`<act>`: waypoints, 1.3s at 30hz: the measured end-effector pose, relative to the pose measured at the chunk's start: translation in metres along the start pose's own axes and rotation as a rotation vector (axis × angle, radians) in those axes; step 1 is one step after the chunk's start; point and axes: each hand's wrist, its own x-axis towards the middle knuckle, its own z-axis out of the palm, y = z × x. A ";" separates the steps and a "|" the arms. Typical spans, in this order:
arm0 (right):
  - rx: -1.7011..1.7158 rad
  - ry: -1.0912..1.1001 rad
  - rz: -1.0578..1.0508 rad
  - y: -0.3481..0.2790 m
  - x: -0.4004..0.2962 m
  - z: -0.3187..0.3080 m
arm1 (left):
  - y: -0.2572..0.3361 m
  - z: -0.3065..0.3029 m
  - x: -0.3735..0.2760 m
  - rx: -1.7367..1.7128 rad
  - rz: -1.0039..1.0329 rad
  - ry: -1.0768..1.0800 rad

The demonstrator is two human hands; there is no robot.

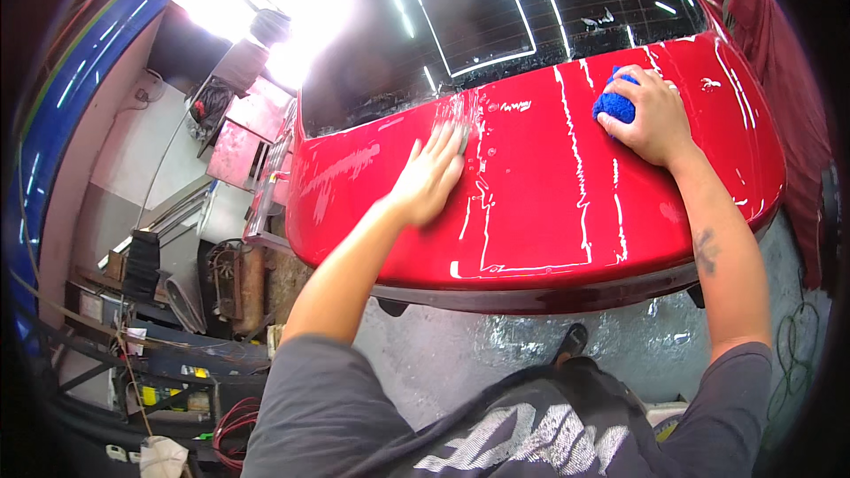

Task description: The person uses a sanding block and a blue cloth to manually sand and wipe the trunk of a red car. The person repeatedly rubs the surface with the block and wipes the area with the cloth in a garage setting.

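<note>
The glossy red boot lid (531,212) of a car spreads out before me, with light-strip reflections and wet-looking streaks on it. My left hand (435,172) is laid nearly flat on the lid, close to the lower edge of the rear window (478,13). Its fingers are slightly blurred. A small greyish edge shows beside the fingertips, and what lies under them is hidden. On the right side of the lid, my right hand (654,113) grips a bunched blue microfibre cloth (614,106). Dull smears mark the red paint left of my left hand.
A red cover sheet (770,79) hangs at the right. At the left stand a red metal cabinet (232,153), a shelf rack (166,372) and a coiled red hose (236,431). A cable (793,358) lies on the grey floor (425,352) at the right.
</note>
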 end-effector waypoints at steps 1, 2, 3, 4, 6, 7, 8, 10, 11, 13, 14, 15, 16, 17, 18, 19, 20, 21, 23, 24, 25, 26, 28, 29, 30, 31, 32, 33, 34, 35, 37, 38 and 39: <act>-0.001 -0.038 0.034 0.000 0.000 -0.001 | 0.010 -0.004 -0.051 -0.008 0.087 0.012; -0.011 -0.018 0.017 0.000 0.001 0.000 | 0.020 -0.011 -0.099 0.024 0.063 -0.084; -0.025 -0.028 0.029 -0.001 0.002 0.002 | 0.030 -0.020 -0.143 -0.004 0.036 -0.148; -0.046 -0.037 0.049 0.000 0.002 0.003 | 0.036 -0.029 -0.178 -0.012 0.015 -0.209; -0.074 -0.052 0.076 0.000 0.003 0.007 | 0.037 -0.034 -0.183 0.006 0.023 -0.274; -0.070 -0.027 0.043 0.000 0.003 0.008 | 0.032 -0.036 -0.160 0.030 0.016 -0.289; -0.064 -0.049 0.052 0.001 0.003 0.009 | 0.027 -0.033 -0.130 0.077 -0.030 -0.345; -0.034 -0.023 0.037 0.002 0.002 0.008 | 0.006 -0.018 -0.039 0.084 0.120 -0.111; -0.036 -0.041 0.038 0.003 0.001 0.007 | -0.003 -0.010 0.009 0.073 0.088 -0.031; -0.040 -0.017 0.039 0.005 -0.002 0.006 | -0.015 -0.001 0.075 0.017 0.010 0.041; -0.076 -0.024 0.052 0.005 -0.005 0.005 | -0.017 0.003 0.081 0.061 -0.027 -0.002; -0.109 0.001 0.067 0.005 -0.008 0.004 | -0.017 0.003 0.074 0.067 -0.020 -0.016; -0.124 0.006 0.086 0.005 -0.011 0.003 | -0.012 -0.001 0.053 0.044 0.042 0.017; -0.150 -0.001 0.141 0.005 -0.014 0.003 | -0.005 -0.001 0.016 0.094 0.114 0.022; -0.147 -0.016 0.167 0.005 -0.016 0.002 | 0.000 -0.005 -0.030 0.056 0.141 -0.020; -0.145 0.004 0.152 0.005 -0.017 0.002 | 0.007 -0.011 -0.077 0.049 0.155 -0.075; -0.148 0.012 0.161 0.005 -0.017 0.002 | 0.011 -0.019 -0.122 0.021 0.144 -0.134; -0.140 0.025 0.162 0.005 -0.017 0.002 | 0.013 -0.028 -0.166 0.015 0.115 -0.201; -0.163 0.005 0.203 0.004 -0.014 0.002 | 0.010 -0.041 -0.222 -0.023 0.050 -0.304; -0.163 0.001 0.208 0.004 -0.013 0.003 | 0.004 -0.041 -0.220 0.016 0.096 -0.326; -0.158 -0.005 0.199 0.004 -0.012 0.002 | 0.000 -0.044 -0.210 0.057 0.093 -0.349; -0.155 0.006 0.192 0.003 -0.012 0.002 | -0.007 -0.039 -0.179 0.041 0.114 -0.290; -0.148 0.015 0.188 0.003 -0.012 0.002 | -0.025 -0.025 -0.077 0.094 0.125 -0.170; -0.153 0.028 0.186 0.004 -0.012 0.003 | -0.031 -0.019 -0.022 0.155 0.086 -0.135; -0.147 0.023 0.188 0.006 -0.012 0.003 | -0.036 -0.019 0.028 0.056 0.086 -0.051; -0.136 0.042 0.191 0.006 -0.012 0.004 | -0.040 -0.015 0.059 -0.048 0.016 -0.012; -0.128 0.042 0.193 0.008 -0.012 0.004 | -0.040 -0.007 0.063 -0.005 0.052 -0.013; -0.156 0.060 0.163 0.008 -0.012 0.006 | -0.040 -0.006 0.051 0.022 0.057 -0.005; -0.138 0.104 0.121 0.009 -0.012 0.006 | -0.036 -0.005 0.025 0.026 0.062 -0.010; -0.117 0.108 0.112 0.010 -0.012 0.006 | -0.033 -0.006 -0.016 0.057 0.142 -0.030; -0.095 0.080 0.126 0.011 -0.011 0.007 | -0.027 -0.014 -0.123 0.006 0.166 -0.118; -0.097 0.083 0.130 0.010 -0.011 0.009 | -0.020 -0.023 -0.176 0.003 0.100 -0.195; -0.107 0.091 0.140 0.011 -0.010 0.006 | -0.016 -0.034 -0.209 0.043 0.101 -0.265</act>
